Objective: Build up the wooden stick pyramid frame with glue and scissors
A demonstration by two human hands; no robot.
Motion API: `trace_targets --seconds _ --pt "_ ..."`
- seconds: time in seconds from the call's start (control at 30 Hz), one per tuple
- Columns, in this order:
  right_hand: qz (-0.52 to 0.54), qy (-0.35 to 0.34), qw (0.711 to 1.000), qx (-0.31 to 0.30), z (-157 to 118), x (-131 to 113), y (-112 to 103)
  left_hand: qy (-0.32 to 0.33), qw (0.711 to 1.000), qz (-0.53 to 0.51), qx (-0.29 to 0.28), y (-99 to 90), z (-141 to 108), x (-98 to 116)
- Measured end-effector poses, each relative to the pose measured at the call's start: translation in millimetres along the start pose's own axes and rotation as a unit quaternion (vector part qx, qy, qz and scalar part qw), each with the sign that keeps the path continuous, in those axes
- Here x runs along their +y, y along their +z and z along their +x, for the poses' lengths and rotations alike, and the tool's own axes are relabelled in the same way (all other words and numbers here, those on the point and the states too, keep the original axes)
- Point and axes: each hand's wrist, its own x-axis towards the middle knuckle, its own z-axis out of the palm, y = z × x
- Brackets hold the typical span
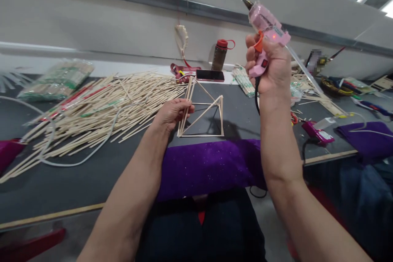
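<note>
At the middle of the dark grey tabletop (pixel 80 180) stands an open frame of thin, pale wooden sticks (pixel 201 115), and the left hand (pixel 173 112) pinches its nine-o'clock side, thumb against fingers! Up at one o'clock, the right hand (pixel 274 63) wraps its fingers round a pink plastic glue gun (pixel 265 22). Purple cloth (pixel 208 168) at six.

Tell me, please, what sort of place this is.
Probably a craft workshop: a workbench bears a heap of thin wooden sticks and a stick frame, with a pink glue gun held above.
</note>
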Motion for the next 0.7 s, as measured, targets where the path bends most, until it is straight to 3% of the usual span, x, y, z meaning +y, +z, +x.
trace_targets --seconds 0.23,0.4,0.53,0.7 --pt "-0.034 -0.065 0.996 -0.053 9.0 28.6 8.1 0.002 1.0 -0.001 0.014 0.5 0.5 -2.4" --pt "-0.044 -0.105 0.988 -0.109 22.2 33.8 2.7 0.001 1.0 0.009 0.015 1.0 -3.0 -1.1" --pt "-0.153 -0.09 0.969 -0.172 17.4 30.3 -4.0 -0.001 1.0 0.014 0.015 1.3 -4.6 0.1" --pt "-0.306 -0.03 0.932 -0.193 2.2 29.8 -8.9 0.003 0.999 0.029 0.016 5.4 -6.1 0.5"
